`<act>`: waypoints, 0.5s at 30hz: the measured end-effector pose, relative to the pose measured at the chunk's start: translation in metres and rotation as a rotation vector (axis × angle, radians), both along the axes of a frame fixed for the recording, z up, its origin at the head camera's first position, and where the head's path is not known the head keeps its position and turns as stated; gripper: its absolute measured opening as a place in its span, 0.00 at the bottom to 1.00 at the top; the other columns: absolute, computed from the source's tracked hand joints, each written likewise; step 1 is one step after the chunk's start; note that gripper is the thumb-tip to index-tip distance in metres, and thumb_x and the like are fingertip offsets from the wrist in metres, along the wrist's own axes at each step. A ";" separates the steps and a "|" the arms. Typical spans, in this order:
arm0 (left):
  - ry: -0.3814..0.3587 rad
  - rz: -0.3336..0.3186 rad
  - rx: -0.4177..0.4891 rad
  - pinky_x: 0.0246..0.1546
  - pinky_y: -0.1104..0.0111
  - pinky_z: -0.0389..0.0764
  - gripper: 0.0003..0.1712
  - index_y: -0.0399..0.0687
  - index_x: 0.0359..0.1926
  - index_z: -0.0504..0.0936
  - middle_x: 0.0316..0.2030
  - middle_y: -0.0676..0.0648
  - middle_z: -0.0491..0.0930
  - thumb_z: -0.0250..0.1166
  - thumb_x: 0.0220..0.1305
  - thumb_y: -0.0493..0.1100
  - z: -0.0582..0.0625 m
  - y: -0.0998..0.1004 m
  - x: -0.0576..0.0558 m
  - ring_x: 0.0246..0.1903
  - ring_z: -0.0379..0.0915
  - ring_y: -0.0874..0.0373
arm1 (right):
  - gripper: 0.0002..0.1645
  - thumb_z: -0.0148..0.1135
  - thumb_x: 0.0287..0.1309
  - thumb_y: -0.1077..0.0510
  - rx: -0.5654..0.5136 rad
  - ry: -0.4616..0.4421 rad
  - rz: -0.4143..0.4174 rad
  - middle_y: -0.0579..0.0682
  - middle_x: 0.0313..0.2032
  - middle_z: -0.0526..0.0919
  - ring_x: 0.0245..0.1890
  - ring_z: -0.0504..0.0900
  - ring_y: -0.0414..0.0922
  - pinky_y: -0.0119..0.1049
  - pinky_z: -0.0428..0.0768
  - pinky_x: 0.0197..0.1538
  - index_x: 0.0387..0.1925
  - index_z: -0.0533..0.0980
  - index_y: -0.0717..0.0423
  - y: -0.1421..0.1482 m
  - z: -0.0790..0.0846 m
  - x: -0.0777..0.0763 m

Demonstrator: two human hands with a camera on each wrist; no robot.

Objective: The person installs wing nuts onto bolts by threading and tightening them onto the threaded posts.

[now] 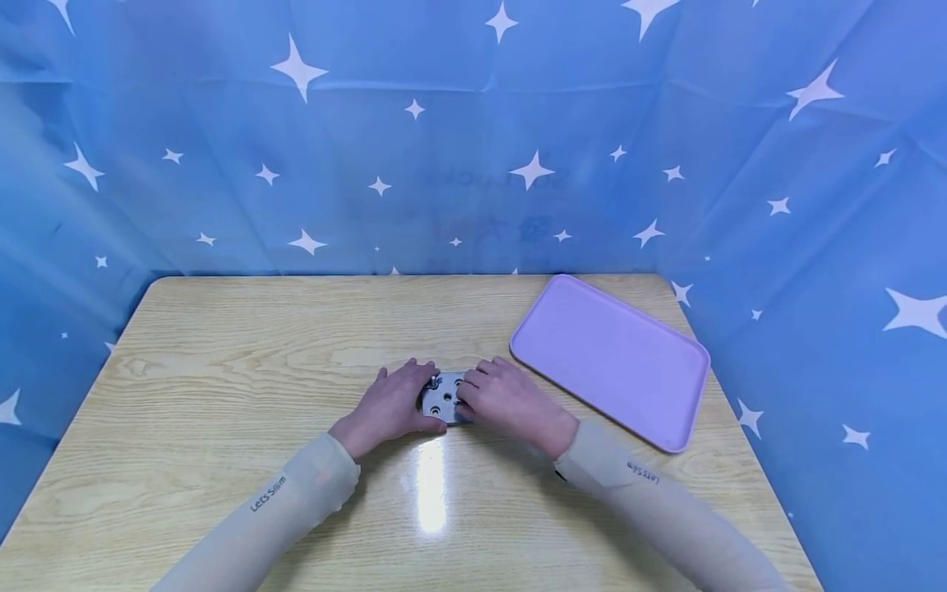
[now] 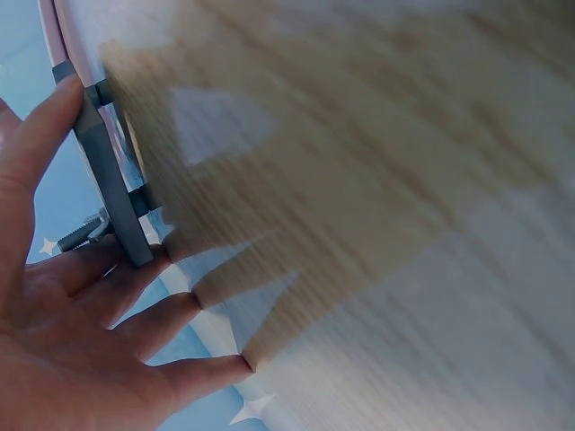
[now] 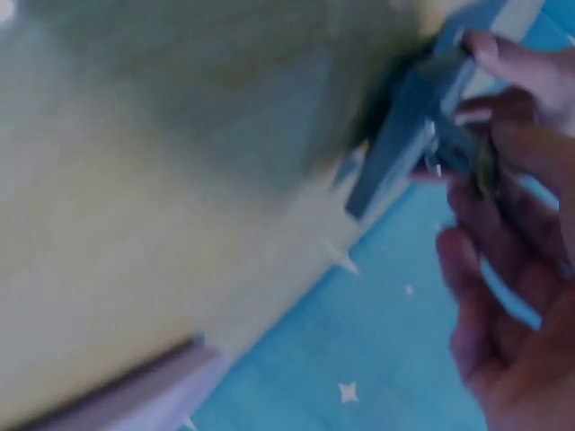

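A grey rectangular metal plate [image 1: 448, 410] with several round holes stands low over the wooden table, on short dark feet visible in the left wrist view. My left hand [image 1: 388, 409] grips its left end, thumb at the near edge and index finger towards the far one; the other fingers spread down to the tabletop. Beside that index finger, a threaded bolt [image 2: 79, 235] sticks up from the plate's far left corner. Over the right end, my right hand [image 1: 510, 403] pinches a small dark rod-like piece [image 3: 463, 151] that stands out from the plate. Blur hides its exact kind.
A shallow purple tray [image 1: 610, 362] lies at an angle on the right of the wooden table [image 1: 244, 353], beyond my right hand. Blue cloth [image 1: 444, 164] with white stars hangs behind the table and along its sides.
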State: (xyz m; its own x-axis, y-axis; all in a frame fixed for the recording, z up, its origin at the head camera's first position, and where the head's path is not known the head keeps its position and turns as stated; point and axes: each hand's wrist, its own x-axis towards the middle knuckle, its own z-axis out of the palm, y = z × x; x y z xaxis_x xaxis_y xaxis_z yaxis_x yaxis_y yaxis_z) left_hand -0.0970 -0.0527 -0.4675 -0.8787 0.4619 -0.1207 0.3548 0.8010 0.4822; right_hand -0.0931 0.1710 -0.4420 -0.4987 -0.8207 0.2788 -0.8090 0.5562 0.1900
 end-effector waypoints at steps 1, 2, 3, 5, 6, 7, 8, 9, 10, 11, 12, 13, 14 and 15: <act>0.003 0.001 0.000 0.69 0.31 0.58 0.54 0.42 0.72 0.71 0.71 0.38 0.70 0.81 0.50 0.61 0.000 0.000 0.001 0.73 0.61 0.38 | 0.13 0.72 0.62 0.48 -0.030 0.011 -0.026 0.46 0.30 0.84 0.30 0.80 0.45 0.39 0.76 0.34 0.30 0.81 0.51 -0.001 -0.003 0.002; 0.006 0.002 0.000 0.69 0.31 0.58 0.54 0.41 0.72 0.71 0.71 0.38 0.70 0.82 0.50 0.61 -0.001 0.001 0.001 0.73 0.61 0.37 | 0.14 0.72 0.61 0.48 -0.060 0.020 -0.054 0.46 0.28 0.83 0.28 0.79 0.45 0.39 0.75 0.31 0.29 0.80 0.52 -0.003 -0.006 0.004; 0.009 0.003 0.001 0.69 0.31 0.58 0.54 0.41 0.72 0.71 0.71 0.38 0.70 0.82 0.50 0.61 -0.001 0.001 0.002 0.73 0.61 0.37 | 0.15 0.72 0.61 0.48 -0.088 0.026 -0.084 0.47 0.26 0.82 0.25 0.77 0.45 0.38 0.74 0.29 0.27 0.79 0.53 -0.004 -0.008 0.006; 0.014 0.004 0.002 0.68 0.31 0.58 0.54 0.41 0.72 0.72 0.71 0.37 0.71 0.82 0.49 0.61 -0.001 0.001 0.002 0.73 0.61 0.37 | 0.16 0.72 0.59 0.49 -0.137 0.024 -0.143 0.47 0.23 0.79 0.22 0.74 0.45 0.38 0.72 0.26 0.25 0.77 0.53 -0.007 -0.012 0.009; 0.014 0.004 0.002 0.68 0.31 0.58 0.55 0.41 0.72 0.71 0.71 0.37 0.70 0.82 0.49 0.61 -0.001 0.001 0.002 0.73 0.61 0.37 | 0.16 0.71 0.59 0.50 -0.154 0.019 -0.168 0.47 0.22 0.78 0.20 0.73 0.44 0.37 0.71 0.25 0.24 0.76 0.53 -0.009 -0.013 0.010; 0.013 0.004 0.002 0.68 0.31 0.58 0.55 0.41 0.72 0.71 0.71 0.37 0.70 0.82 0.49 0.61 -0.001 0.001 0.002 0.73 0.61 0.37 | 0.16 0.71 0.59 0.50 -0.163 0.013 -0.189 0.46 0.21 0.76 0.20 0.71 0.44 0.37 0.69 0.24 0.24 0.76 0.53 -0.010 -0.014 0.011; 0.009 0.004 0.002 0.69 0.31 0.58 0.55 0.41 0.72 0.71 0.71 0.37 0.70 0.82 0.49 0.61 -0.001 0.001 0.002 0.73 0.61 0.37 | 0.17 0.71 0.59 0.49 -0.165 0.009 -0.206 0.46 0.20 0.76 0.19 0.70 0.44 0.37 0.69 0.24 0.24 0.76 0.53 -0.011 -0.015 0.012; 0.010 0.004 0.004 0.68 0.31 0.58 0.55 0.41 0.72 0.72 0.71 0.37 0.71 0.82 0.49 0.61 -0.001 0.000 0.002 0.73 0.61 0.37 | 0.17 0.71 0.59 0.49 -0.161 0.003 -0.219 0.46 0.20 0.75 0.19 0.70 0.44 0.37 0.69 0.24 0.24 0.75 0.53 -0.011 -0.015 0.012; 0.007 0.004 0.003 0.68 0.31 0.58 0.55 0.41 0.72 0.72 0.71 0.37 0.71 0.82 0.49 0.61 0.000 0.000 0.002 0.73 0.61 0.37 | 0.17 0.71 0.60 0.49 -0.154 -0.007 -0.229 0.46 0.20 0.75 0.19 0.70 0.44 0.37 0.69 0.24 0.24 0.75 0.54 -0.012 -0.015 0.013; 0.008 0.004 0.005 0.68 0.30 0.58 0.55 0.41 0.72 0.72 0.71 0.37 0.71 0.82 0.48 0.61 0.000 0.000 0.002 0.73 0.61 0.36 | 0.17 0.70 0.61 0.48 -0.140 -0.013 -0.235 0.46 0.20 0.76 0.19 0.70 0.44 0.37 0.69 0.24 0.24 0.76 0.54 -0.012 -0.014 0.013; 0.006 0.003 0.004 0.68 0.30 0.58 0.55 0.41 0.72 0.72 0.71 0.37 0.71 0.82 0.48 0.61 0.000 0.000 0.002 0.73 0.61 0.36 | 0.18 0.69 0.62 0.46 -0.119 -0.018 -0.241 0.47 0.21 0.77 0.20 0.72 0.44 0.38 0.71 0.25 0.25 0.77 0.54 -0.012 -0.012 0.013; 0.005 0.003 0.004 0.68 0.30 0.58 0.55 0.41 0.72 0.72 0.71 0.37 0.71 0.82 0.49 0.61 0.000 0.000 0.002 0.73 0.61 0.36 | 0.20 0.69 0.63 0.43 -0.100 -0.027 -0.247 0.47 0.22 0.79 0.21 0.74 0.45 0.38 0.72 0.26 0.27 0.78 0.54 -0.011 -0.010 0.012; 0.005 0.002 0.004 0.68 0.30 0.58 0.54 0.41 0.72 0.72 0.71 0.37 0.71 0.82 0.49 0.61 0.000 0.000 0.002 0.73 0.61 0.36 | 0.22 0.68 0.63 0.40 -0.084 -0.046 -0.252 0.48 0.24 0.81 0.23 0.76 0.46 0.40 0.74 0.28 0.29 0.79 0.54 -0.010 -0.006 0.012; 0.006 0.001 0.004 0.68 0.30 0.58 0.54 0.41 0.71 0.72 0.71 0.37 0.71 0.82 0.49 0.61 0.000 0.000 0.002 0.73 0.61 0.37 | 0.24 0.67 0.63 0.37 -0.064 -0.067 -0.250 0.48 0.27 0.83 0.27 0.79 0.47 0.42 0.76 0.32 0.33 0.81 0.55 -0.009 -0.003 0.011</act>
